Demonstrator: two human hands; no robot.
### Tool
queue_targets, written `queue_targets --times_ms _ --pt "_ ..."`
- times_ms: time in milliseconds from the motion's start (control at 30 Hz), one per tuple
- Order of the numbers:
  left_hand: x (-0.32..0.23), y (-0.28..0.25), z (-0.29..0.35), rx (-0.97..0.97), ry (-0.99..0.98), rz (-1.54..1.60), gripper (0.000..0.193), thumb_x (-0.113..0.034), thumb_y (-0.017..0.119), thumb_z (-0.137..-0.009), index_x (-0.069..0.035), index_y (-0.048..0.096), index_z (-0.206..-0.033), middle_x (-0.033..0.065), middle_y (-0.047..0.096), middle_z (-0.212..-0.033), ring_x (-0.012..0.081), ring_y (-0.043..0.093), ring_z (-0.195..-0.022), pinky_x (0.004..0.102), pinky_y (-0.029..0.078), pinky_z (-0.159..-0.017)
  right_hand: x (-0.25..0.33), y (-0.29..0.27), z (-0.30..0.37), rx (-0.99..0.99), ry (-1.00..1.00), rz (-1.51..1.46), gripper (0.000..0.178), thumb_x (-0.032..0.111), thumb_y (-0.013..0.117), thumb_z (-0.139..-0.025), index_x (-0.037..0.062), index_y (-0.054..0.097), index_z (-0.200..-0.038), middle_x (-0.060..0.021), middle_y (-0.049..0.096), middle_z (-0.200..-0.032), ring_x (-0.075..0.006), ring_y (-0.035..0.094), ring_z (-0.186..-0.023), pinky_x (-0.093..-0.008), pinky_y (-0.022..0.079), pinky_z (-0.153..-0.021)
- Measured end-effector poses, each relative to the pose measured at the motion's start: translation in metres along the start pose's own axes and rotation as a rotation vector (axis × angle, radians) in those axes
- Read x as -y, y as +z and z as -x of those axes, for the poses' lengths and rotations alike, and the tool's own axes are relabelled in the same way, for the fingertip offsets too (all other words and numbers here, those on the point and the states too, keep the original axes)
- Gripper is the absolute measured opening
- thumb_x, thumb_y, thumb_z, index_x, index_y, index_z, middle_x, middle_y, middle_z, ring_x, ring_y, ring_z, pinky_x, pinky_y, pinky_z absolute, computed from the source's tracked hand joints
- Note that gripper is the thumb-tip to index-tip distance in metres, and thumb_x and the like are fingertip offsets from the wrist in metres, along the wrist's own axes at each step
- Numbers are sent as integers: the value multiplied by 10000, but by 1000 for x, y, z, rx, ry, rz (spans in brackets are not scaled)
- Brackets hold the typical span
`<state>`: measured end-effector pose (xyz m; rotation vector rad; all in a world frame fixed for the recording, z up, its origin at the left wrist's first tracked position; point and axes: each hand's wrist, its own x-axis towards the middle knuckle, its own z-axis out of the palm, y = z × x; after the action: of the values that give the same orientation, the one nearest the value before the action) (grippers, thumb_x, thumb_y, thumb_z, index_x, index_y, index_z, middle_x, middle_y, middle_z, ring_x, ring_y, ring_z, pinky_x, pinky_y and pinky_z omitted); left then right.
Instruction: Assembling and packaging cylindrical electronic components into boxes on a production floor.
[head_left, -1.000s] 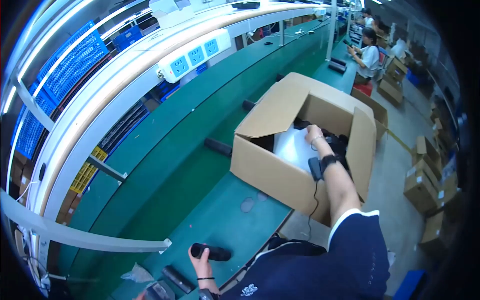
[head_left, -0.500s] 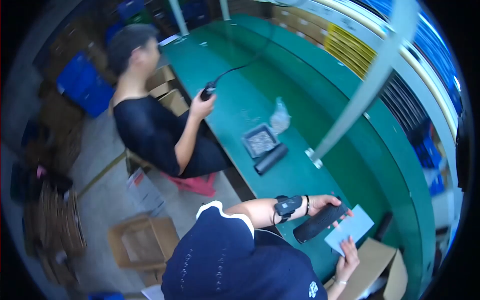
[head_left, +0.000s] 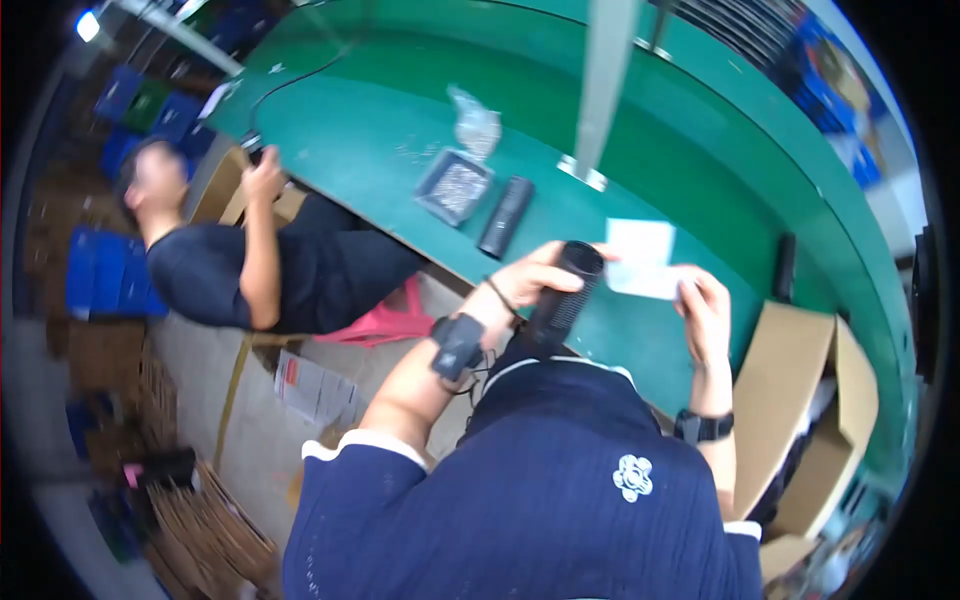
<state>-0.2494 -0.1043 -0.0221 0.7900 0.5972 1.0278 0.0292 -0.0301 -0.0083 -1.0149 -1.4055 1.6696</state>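
My left hand [head_left: 532, 282] is closed around a black perforated cylinder [head_left: 560, 312], tilted with its round top end facing up. Fingertips of that hand come out past the cylinder and reach the edge of a white sheet [head_left: 642, 248]. The sheet seems bent or creased into two parts. Its lower right corner is pinched between the thumb and fingers of my right hand [head_left: 706, 305]. Another black cylinder [head_left: 506, 218] lies on the green table [head_left: 380, 130], beside a grey tray [head_left: 428, 195] of small metallic pieces.
A clear plastic bag [head_left: 477, 128] lies behind the tray. A metal post [head_left: 603, 100] rises from the table. At right are an open cardboard box [head_left: 785, 360] and a dark cylinder [head_left: 787, 262]. A co-worker [head_left: 240, 265] sits at left on a pink stool [head_left: 372, 318], holding a corded dark tool [head_left: 254, 146].
My view has swung to the right. The held cylinder has turned more upright. The sheet, flat before, now looks bent and whiter, with my right hand at its corner.
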Motion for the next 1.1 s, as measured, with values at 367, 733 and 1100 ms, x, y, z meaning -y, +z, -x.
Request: queue_targets --times_ms 367,733,1100 --pt "-2 8 21 292 28 -657 715 -211 831 -648 -8 548 -1273 153 526 -1338 260 453 -1285 371 321 -1092 10 16 7 312 425 25 509 -14 684 -740 91 472 -1191 46 494 -581 -31 393 -427 -179 249 -382" --pt "25 15 15 232 52 -480 638 -179 854 -665 -26 580 -1220 70 604 -1171 156 541 -1065 304 424 -948 -28 -22 21 81 400 7 162 -6 654 -757 40 589 -898 -12 554 -674 -52 422 -423 -190 261 -335" --pt "27 -8 14 80 104 -650 680 -245 837 -624 -37 593 -1224 158 475 -1337 270 439 -1269 391 294 -1083 -11 0 9 53 328 -78 147 129 611 -906 7 647 -978 -12 617 -749 -49 489 -552 -194 371 -471"
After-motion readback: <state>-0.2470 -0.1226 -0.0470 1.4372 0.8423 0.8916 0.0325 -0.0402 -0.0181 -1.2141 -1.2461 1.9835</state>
